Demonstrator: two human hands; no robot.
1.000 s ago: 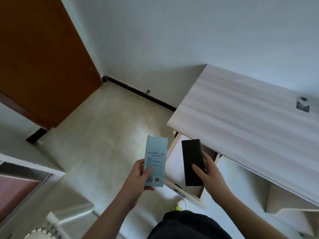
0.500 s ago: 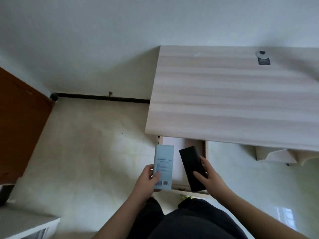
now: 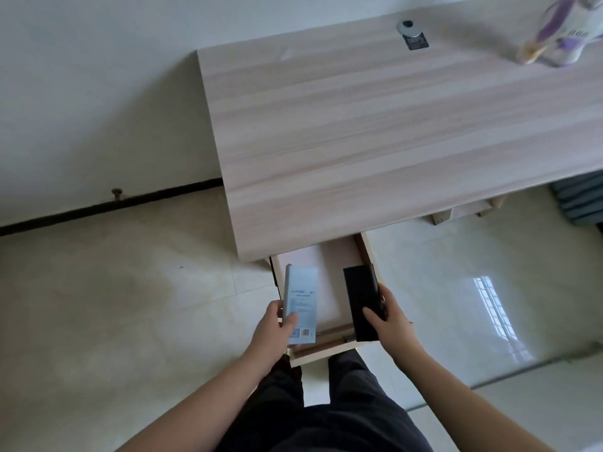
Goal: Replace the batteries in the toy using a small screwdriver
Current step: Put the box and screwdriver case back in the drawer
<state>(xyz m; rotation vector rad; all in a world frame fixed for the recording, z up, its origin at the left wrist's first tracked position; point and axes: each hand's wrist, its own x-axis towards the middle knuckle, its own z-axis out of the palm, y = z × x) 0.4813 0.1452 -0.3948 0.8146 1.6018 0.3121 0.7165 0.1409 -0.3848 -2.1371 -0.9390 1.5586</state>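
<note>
My left hand (image 3: 274,331) grips a flat light-blue box (image 3: 301,301) with small print and a barcode, held upright over the left side of an open desk drawer (image 3: 326,352). My right hand (image 3: 390,321) holds a flat black box (image 3: 360,301) over the drawer's right side. A blurred white and purple toy-like object (image 3: 554,37) lies at the far right of the wooden desk (image 3: 375,132). No screwdriver or loose batteries show.
A small silver and black fitting (image 3: 411,34) sits near the desk's back edge. The pale tiled floor (image 3: 114,305) spreads to the left, with a black skirting line along the white wall. A dark striped thing (image 3: 580,197) lies under the desk at right. My dark trousers fill the bottom.
The view has swung right and down, away from the brown door, bringing the whole desk and the toy-like object into sight. Both hands still hold their boxes over the drawer.
</note>
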